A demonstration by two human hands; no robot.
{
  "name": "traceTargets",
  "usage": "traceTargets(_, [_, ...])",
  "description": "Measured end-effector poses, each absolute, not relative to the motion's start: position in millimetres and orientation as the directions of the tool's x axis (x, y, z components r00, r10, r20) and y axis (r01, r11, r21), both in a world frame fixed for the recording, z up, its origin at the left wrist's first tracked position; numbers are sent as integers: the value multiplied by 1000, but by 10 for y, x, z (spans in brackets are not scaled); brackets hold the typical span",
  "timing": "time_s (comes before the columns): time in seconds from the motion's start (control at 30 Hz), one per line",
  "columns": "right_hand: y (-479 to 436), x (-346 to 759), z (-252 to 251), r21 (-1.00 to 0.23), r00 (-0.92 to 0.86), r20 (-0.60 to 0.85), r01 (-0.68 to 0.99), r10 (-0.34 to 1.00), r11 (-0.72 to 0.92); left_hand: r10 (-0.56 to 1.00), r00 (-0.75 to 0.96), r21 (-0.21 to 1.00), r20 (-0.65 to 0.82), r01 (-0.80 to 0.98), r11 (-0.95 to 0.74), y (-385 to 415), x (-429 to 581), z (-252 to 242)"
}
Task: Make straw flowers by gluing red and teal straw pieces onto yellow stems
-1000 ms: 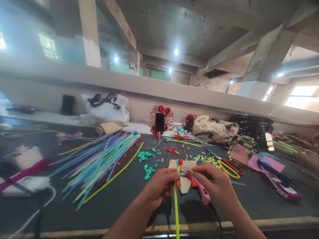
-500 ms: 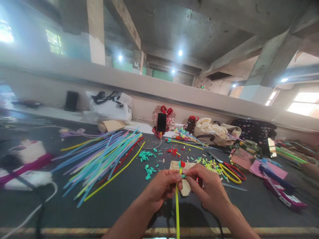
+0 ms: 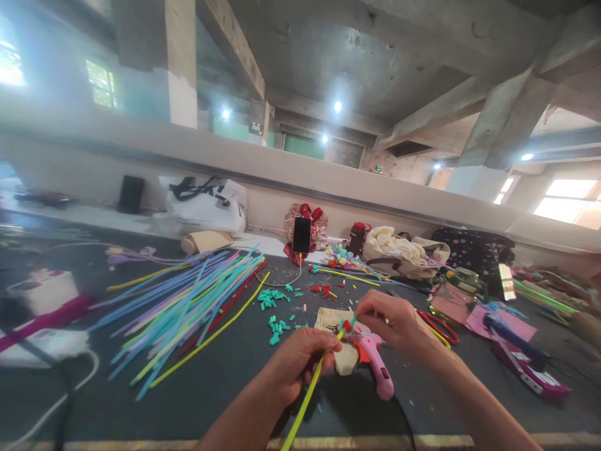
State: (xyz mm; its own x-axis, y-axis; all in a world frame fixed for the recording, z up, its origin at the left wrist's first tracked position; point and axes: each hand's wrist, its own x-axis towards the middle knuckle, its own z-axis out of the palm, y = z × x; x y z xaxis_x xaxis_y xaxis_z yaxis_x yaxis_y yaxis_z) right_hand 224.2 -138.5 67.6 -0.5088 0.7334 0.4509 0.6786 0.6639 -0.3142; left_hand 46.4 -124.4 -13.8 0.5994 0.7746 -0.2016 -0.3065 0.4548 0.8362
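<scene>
My left hand point(image 3: 310, 357) is closed round a long yellow-green strip point(image 3: 303, 407), which runs down toward the table's front edge. Small red and teal pieces point(image 3: 347, 326) sit at the strip's upper end. My right hand point(image 3: 394, 322) is raised just right of that tip, thumb and fingers pinched at a small teal piece point(image 3: 354, 321). Beneath it a pink hot glue gun point(image 3: 378, 366) lies with its handle toward me. The gun's front part rests by a cream cloth pad point(image 3: 346, 360), partly hidden by my hands.
A bundle of coloured strips point(image 3: 201, 313) lies to the left. Cut teal pieces point(image 3: 270, 299) and red pieces point(image 3: 323, 290) are scattered ahead. Red-handled scissors point(image 3: 441, 326) and a jar point(image 3: 462, 288) lie right. A phone point(image 3: 301, 235) stands at the back.
My right hand has moved up and right, away from my left, uncovering the pink glue gun. The strip now slants, its lower end swung left.
</scene>
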Motion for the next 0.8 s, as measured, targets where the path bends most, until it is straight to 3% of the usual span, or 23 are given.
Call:
traceTargets(0.13, [-1364, 2174, 655, -232, -565, 476, 659, 674, 716, 781, 581, 828, -228, -306, 470, -1246, 463, -142])
traceTargets(0.8, [-1239, 2128, 571, -72, -635, 511, 640, 580, 765, 803, 568, 822, -181, -361, 441, -1226, 461, -188])
